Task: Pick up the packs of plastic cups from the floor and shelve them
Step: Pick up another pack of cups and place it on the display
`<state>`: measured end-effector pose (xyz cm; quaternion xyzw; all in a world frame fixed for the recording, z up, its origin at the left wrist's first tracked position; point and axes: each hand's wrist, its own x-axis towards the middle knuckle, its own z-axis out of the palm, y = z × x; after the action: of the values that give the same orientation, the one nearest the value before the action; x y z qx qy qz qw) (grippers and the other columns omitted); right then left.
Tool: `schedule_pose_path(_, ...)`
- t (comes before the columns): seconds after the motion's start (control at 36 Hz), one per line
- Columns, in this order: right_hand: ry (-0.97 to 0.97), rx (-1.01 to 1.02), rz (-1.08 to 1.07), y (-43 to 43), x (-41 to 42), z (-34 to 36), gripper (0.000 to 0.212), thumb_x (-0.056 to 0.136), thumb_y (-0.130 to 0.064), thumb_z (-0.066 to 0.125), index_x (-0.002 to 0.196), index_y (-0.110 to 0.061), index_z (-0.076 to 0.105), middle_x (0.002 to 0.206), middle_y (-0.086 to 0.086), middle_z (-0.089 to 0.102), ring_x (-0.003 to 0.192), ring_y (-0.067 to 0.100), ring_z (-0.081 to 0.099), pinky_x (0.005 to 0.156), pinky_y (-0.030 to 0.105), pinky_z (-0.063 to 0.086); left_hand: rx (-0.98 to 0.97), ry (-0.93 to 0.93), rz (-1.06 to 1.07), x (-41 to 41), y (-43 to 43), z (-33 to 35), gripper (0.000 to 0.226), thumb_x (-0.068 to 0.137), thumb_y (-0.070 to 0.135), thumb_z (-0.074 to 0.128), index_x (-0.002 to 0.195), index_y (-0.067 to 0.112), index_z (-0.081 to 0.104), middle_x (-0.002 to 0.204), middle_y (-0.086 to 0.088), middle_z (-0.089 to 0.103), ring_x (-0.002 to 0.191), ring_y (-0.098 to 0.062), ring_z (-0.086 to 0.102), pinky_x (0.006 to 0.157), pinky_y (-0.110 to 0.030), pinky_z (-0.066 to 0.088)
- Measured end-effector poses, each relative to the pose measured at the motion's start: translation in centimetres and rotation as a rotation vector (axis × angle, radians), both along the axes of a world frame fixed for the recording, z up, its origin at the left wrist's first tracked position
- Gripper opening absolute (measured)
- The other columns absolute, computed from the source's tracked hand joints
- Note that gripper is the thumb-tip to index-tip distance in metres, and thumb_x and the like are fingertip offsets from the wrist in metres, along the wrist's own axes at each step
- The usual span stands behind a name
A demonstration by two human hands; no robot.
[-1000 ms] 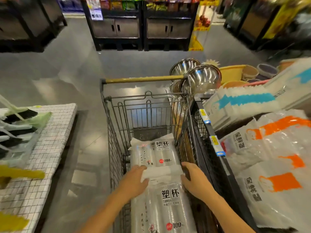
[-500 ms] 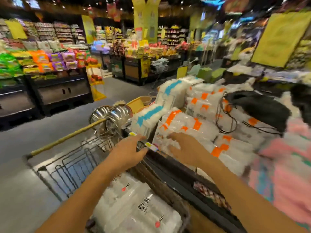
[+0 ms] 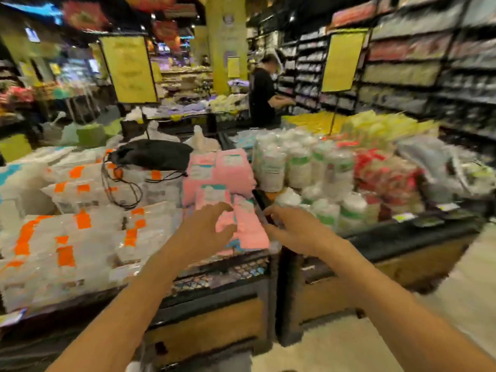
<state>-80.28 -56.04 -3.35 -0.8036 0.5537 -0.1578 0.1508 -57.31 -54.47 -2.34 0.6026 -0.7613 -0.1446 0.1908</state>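
The view is motion-blurred. Both hands reach out over a low worktop [image 3: 397,237] with a black rim, piled with packaged goods. The left hand [image 3: 204,234] hangs with its fingers spread and loosely bent above the pink packs [image 3: 222,173] and holds nothing. The right hand [image 3: 295,232] is stretched forward with straight fingers and is also empty. Its tips are close to the black divider [image 3: 261,202] at its 11 o'clock, but whether they touch it cannot be told.

The packs of cups [image 3: 298,167], clear sleeves with green labels, stand upright in rows at 12 o'clock from the right hand, just beside the pink packs. At 9 o'clock from the left hand lie white orange-marked packs [image 3: 80,237], with a black drawstring bag [image 3: 153,157] on top of them. Red packs [image 3: 383,178] lie at 3 o'clock from the cups. A person [image 3: 261,98] in black stands beyond the worktop.
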Motion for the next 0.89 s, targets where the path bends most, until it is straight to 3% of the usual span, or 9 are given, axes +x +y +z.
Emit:
schedule_pose_path(0.11,-0.053,0.059,-0.194,3.5,-12.0,-0.5,0.046,0.098,-0.044,0.051,0.139,-0.026,0.049,0.133,-0.002,0.059,0.116,0.019,0.058,0.094,0.039,0.050,0.025,0.012,-0.222,-11.8,-1.1,-0.1,0.049,0.091,0.045,0.055,0.137,0.030,0.048,0.133,0.012,0.051,0.123,-0.011,0.048,0.099,-0.029,0.037)
schedule_pose_path(0.22,-0.034,0.039,-0.378,7.8,-23.1,-1.0,0.047,0.098,-0.047,0.051,0.139,-0.026,0.050,0.123,-0.004,0.063,0.099,0.014,0.062,0.082,0.036,0.054,0.060,-0.002,-0.364,-23.8,-0.8,-0.6,0.050,0.091,0.050,0.052,0.138,0.034,0.046,0.135,0.009,0.051,0.122,-0.018,0.052,0.097,-0.031,0.042)
schedule_pose_path(0.31,-0.015,0.029,-0.512,11.6,-30.9,-1.9,0.045,0.097,-0.047,0.052,0.136,-0.025,0.052,0.123,-0.003,0.064,0.106,0.017,0.062,0.085,0.035,0.053,0.066,-0.030,-0.488,-32.7,0.2,-1.5,0.051,0.096,0.044,0.051,0.143,0.029,0.042,0.145,0.006,0.047,0.131,-0.016,0.045,0.096,-0.024,0.036)
schedule_pose_path(0.39,-0.003,0.013,-0.633,15.2,-37.5,-2.8,0.043,0.097,-0.042,0.054,0.134,-0.021,0.053,0.122,0.002,0.065,0.108,0.021,0.062,0.090,0.039,0.051,0.041,-0.012,-0.623,-40.0,1.5,-1.9,0.044,0.097,0.037,0.054,0.139,0.026,0.048,0.140,0.003,0.053,0.124,-0.016,0.050,0.086,-0.016,0.037)
schedule_pose_path(0.47,-0.023,0.041,-0.728,18.9,-42.6,-3.1,0.041,0.099,-0.037,0.053,0.136,-0.020,0.052,0.125,0.003,0.062,0.109,0.020,0.060,0.085,0.029,0.046,0.078,-0.023,-0.729,-46.0,2.8,-2.4,0.046,0.097,0.042,0.052,0.140,0.028,0.045,0.142,0.005,0.050,0.128,-0.018,0.049,0.099,-0.034,0.044)
schedule_pose_path(0.53,-0.047,0.061,-0.800,20.9,-45.4,-3.3,0.040,0.100,-0.036,0.053,0.136,-0.019,0.052,0.127,0.002,0.060,0.112,0.019,0.058,0.085,0.026,0.044,0.090,-0.046,-0.771,-49.4,3.5,-2.7,0.046,0.096,0.044,0.051,0.140,0.030,0.044,0.143,0.005,0.048,0.128,-0.017,0.049,0.102,-0.038,0.044)
schedule_pose_path(0.67,-0.060,0.072,-0.931,24.3,-51.1,-4.4,0.041,0.100,-0.036,0.053,0.138,-0.020,0.051,0.132,0.001,0.059,0.119,0.016,0.055,0.087,0.023,0.040,0.088,-0.074,-0.860,-56.8,4.1,-4.1,0.046,0.096,0.043,0.052,0.139,0.030,0.045,0.140,0.003,0.051,0.126,-0.017,0.050,0.101,-0.038,0.045)
schedule_pose_path(0.89,-0.093,0.077,-1.070,24.0,-58.6,-6.5,0.043,0.098,-0.039,0.055,0.138,-0.023,0.051,0.129,0.001,0.060,0.118,0.017,0.056,0.096,0.032,0.047,0.081,-0.086,-0.968,-66.8,1.6,-6.1,0.046,0.095,0.041,0.054,0.138,0.029,0.046,0.137,0.003,0.054,0.123,-0.017,0.052,0.100,-0.038,0.045)
